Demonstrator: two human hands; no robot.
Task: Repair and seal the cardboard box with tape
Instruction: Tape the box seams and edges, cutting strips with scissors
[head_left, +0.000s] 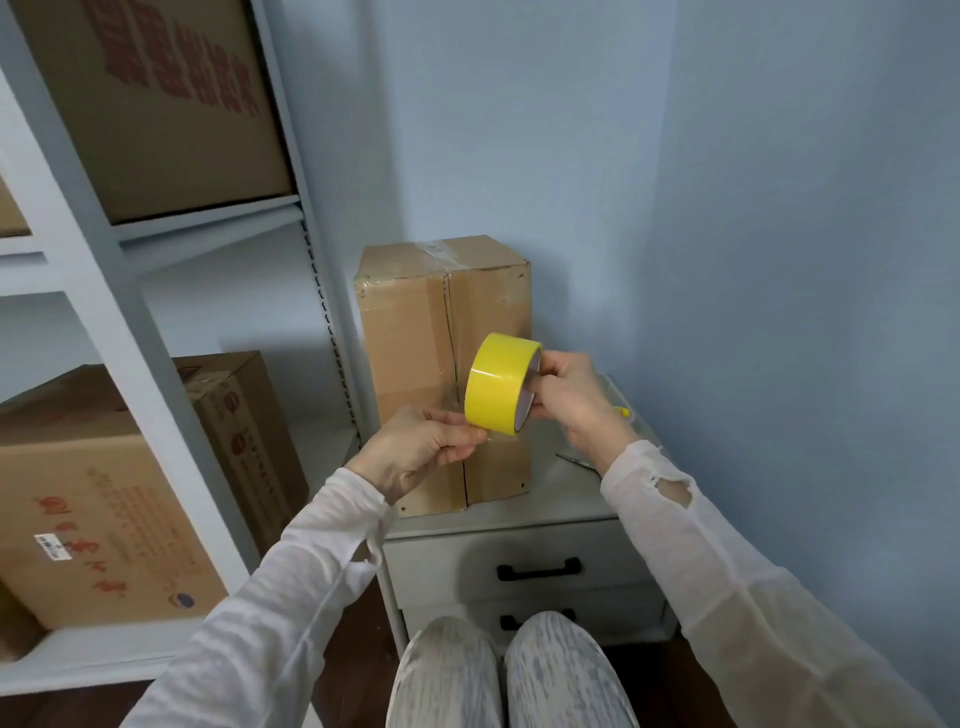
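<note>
— Where's the box?
— The cardboard box (415, 364) stands upright on the cabinet (550, 499), toward its back left corner.
— And the hands?
— The left hand (421, 447) pinches the tape's loose end; the right hand (571, 395) clasps the yellow tape roll (496, 384).

A small white cabinet (519, 512) with two drawers carries a tall cardboard box (405, 332) standing upright at its left, and scissors (576, 460) lying to the box's right.
</note>
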